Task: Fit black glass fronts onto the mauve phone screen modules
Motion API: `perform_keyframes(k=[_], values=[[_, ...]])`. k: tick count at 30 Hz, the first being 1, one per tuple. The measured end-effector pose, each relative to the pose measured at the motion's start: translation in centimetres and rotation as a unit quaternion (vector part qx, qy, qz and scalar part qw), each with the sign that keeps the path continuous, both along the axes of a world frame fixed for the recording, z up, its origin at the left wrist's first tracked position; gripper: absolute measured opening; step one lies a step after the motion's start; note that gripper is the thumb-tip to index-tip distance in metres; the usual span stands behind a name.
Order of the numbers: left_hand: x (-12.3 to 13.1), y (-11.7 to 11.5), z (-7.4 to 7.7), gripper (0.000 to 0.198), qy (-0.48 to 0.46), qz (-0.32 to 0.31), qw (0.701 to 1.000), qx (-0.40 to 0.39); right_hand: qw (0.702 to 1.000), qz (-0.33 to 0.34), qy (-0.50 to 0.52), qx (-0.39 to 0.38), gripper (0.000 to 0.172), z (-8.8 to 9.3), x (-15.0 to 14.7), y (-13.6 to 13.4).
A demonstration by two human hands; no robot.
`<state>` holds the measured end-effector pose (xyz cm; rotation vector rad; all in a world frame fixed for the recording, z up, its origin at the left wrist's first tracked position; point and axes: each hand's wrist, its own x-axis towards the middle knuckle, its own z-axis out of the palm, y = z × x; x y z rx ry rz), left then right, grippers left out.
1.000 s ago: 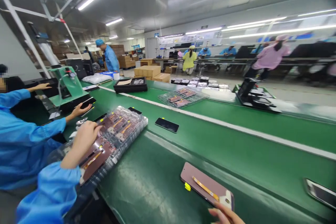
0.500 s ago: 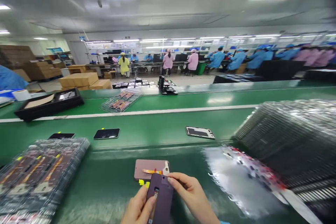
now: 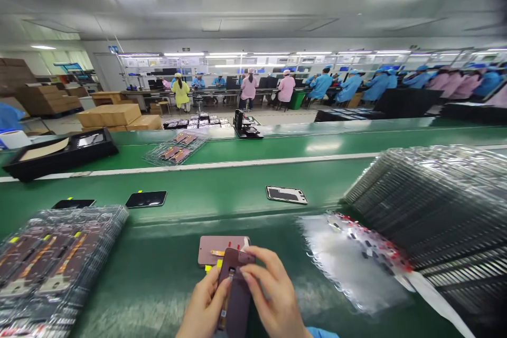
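Note:
My left hand [image 3: 201, 300] grips a dark purple-brown phone screen [image 3: 239, 301] by its left side, back face up, with a slot and a ribbon cable showing. My right hand [image 3: 274, 286] is closed at the screen's top right corner, thumb and forefinger pressed there; anything small between them is hidden. Just beyond lies a second, pinkish-brown phone screen [image 3: 206, 246] with an orange ribbon cable and red marks, partly covered by the held one. Yellow tabs [image 3: 219, 263] stick out near the held screen's upper left edge.
Stacked clear trays [image 3: 101, 232] with similar screens stand left; a tall tray stack [image 3: 400, 211] is right, beside clear plastic film [image 3: 352, 264]. On the green belt lie black-faced screens [image 3: 146, 199] and a phone frame [image 3: 286, 195]. People work at far benches.
My right hand has shifted from beside the screen's corner to over it, fingers more bent. The held screen has tilted slightly. The whole view has shifted a little.

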<state>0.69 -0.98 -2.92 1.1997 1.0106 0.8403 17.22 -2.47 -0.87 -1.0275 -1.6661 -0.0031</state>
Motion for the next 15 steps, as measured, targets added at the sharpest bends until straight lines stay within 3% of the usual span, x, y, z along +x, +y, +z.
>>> perform_keyframes(k=[3, 8, 10, 12, 15], values=[[0.1, -0.7, -0.4, 0.053, 0.001, -0.044, 0.999, -0.027, 0.986, 0.022, 0.072, -0.147, 0.015, -0.2, 0.8, 0.9], [-0.2, -1.3, -0.8, 0.047, 0.01, -0.062, 0.998, -0.029, 0.973, 0.071, 0.075, -0.208, 0.018, -0.2, 1.6, 1.9], [-0.2, -1.3, -0.9, 0.046, 0.011, -0.063, 0.997, -0.035, 0.983, 0.07, 0.029, -0.17, 0.021, -0.1, 1.6, 1.9], [-0.2, -1.2, -1.1, 0.045, 0.01, -0.057, 0.998, -0.032, 0.997, 0.021, -0.045, -0.063, 0.023, 0.0, 1.3, 1.5], [0.1, -1.0, -1.3, 0.046, 0.01, -0.03, 0.999, -0.018, 0.98, -0.041, -0.173, 0.093, 0.027, 0.1, 0.5, 0.7]])
